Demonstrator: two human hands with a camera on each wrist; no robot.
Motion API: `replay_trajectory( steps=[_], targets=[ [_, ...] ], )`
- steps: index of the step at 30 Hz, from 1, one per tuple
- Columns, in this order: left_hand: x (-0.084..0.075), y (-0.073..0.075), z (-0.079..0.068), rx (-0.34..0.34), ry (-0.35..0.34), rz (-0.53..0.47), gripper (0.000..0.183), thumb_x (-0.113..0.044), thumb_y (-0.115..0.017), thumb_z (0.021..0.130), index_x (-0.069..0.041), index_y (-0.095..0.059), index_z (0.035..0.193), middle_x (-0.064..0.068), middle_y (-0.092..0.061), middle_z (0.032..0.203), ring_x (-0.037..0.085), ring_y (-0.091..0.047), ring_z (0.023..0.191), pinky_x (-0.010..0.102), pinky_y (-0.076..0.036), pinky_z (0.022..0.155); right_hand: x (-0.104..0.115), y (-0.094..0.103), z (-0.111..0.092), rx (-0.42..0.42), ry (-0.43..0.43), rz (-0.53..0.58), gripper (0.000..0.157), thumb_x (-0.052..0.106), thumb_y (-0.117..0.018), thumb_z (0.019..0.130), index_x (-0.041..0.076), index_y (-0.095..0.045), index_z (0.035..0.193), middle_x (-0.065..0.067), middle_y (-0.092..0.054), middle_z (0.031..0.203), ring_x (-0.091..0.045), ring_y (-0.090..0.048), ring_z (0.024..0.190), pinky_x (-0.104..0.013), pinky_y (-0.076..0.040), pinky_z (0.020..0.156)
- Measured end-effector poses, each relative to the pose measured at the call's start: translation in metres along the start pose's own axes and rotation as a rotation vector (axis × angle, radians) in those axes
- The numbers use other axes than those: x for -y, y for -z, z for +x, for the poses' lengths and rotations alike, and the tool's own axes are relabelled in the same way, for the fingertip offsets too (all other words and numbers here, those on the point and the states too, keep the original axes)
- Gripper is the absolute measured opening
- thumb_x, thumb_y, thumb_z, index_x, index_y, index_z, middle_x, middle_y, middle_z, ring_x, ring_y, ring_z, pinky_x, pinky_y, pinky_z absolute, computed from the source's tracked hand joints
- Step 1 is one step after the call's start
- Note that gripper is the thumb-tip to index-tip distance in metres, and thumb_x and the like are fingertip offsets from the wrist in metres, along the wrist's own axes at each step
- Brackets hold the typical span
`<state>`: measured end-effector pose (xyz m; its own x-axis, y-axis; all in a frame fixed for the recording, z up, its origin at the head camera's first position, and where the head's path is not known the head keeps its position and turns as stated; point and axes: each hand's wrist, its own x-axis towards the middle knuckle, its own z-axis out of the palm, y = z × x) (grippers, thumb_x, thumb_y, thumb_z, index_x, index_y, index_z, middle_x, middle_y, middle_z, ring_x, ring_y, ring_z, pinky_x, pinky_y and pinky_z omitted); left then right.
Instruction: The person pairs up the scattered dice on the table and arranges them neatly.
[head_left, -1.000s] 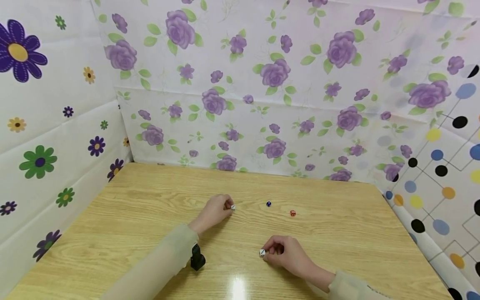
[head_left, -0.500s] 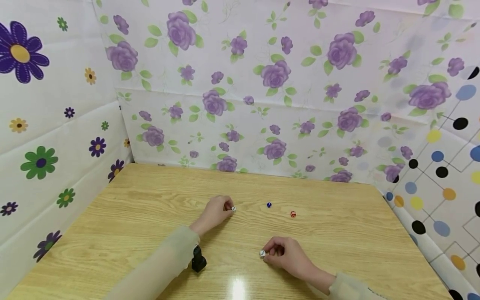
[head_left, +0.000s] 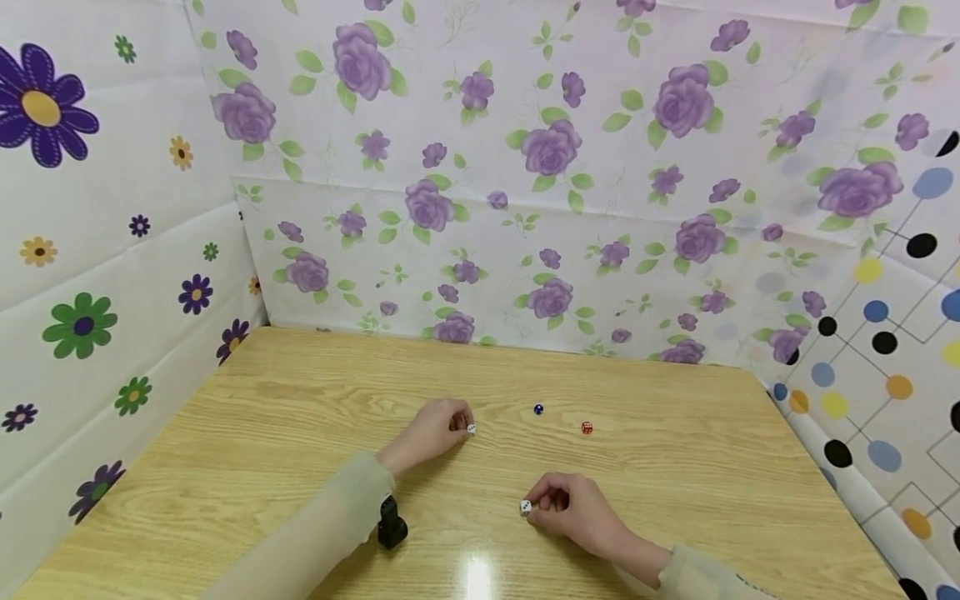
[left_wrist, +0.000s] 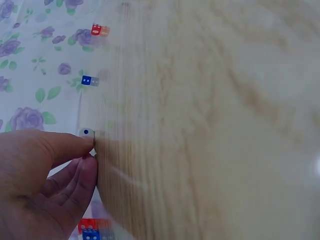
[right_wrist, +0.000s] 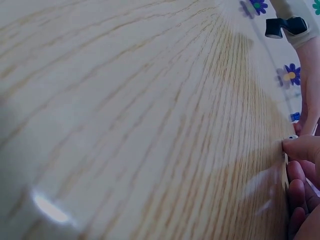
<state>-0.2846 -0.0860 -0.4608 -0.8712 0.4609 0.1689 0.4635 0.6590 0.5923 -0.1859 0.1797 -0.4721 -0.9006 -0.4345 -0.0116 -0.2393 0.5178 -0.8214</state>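
Note:
Near the middle of the wooden table (head_left: 675, 467), my left hand (head_left: 433, 429) pinches a white die (head_left: 471, 429) at its fingertips, close over the surface. Closer to me, my right hand (head_left: 581, 510) pinches another white die (head_left: 526, 507) between thumb and finger. Beyond and right of the left hand lie a blue die (head_left: 538, 409) and a red die (head_left: 587, 427). The left wrist view shows a second red die (left_wrist: 86, 224) and a second blue die (left_wrist: 91, 234) below the hand; in the head view that hand hides them.
A purple-flowered sheet (head_left: 495, 200) hangs behind the table's far edge. Patterned sheets also line the left side (head_left: 150, 275) and the right side (head_left: 885, 375). A black device (head_left: 392, 525) is strapped at the left wrist.
My left hand has come slightly toward me, bringing its white die along. The right hand and its die stay in place, as do the visible blue and red dice.

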Motion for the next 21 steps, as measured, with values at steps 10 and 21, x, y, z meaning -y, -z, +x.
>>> replay_trajectory(
  steps=[10, 21],
  targets=[
    [-0.006, -0.002, -0.014, 0.051, -0.054, -0.083, 0.005, -0.006, -0.072, 0.088, -0.006, -0.068, 0.09, 0.002, -0.064, 0.083, 0.01, -0.054, 0.072, 0.021, -0.045, 0.064, -0.002, -0.001, 0.0, -0.011, 0.001, 0.018, 0.01, 0.019, -0.078, 0.084, 0.017, -0.073, 0.093, -0.001, -0.066, 0.081, -0.002, -0.047, 0.063, -0.017, -0.039, 0.057],
    [-0.02, -0.013, -0.036, 0.091, -0.049, -0.139, 0.004, -0.01, -0.071, 0.089, -0.012, -0.068, 0.091, -0.004, -0.064, 0.08, 0.004, -0.053, 0.07, 0.02, -0.045, 0.064, -0.003, -0.001, 0.001, -0.01, 0.006, 0.002, 0.009, 0.02, -0.077, 0.085, 0.017, -0.074, 0.092, 0.0, -0.065, 0.079, -0.001, -0.047, 0.062, -0.017, -0.039, 0.056]
  ],
)
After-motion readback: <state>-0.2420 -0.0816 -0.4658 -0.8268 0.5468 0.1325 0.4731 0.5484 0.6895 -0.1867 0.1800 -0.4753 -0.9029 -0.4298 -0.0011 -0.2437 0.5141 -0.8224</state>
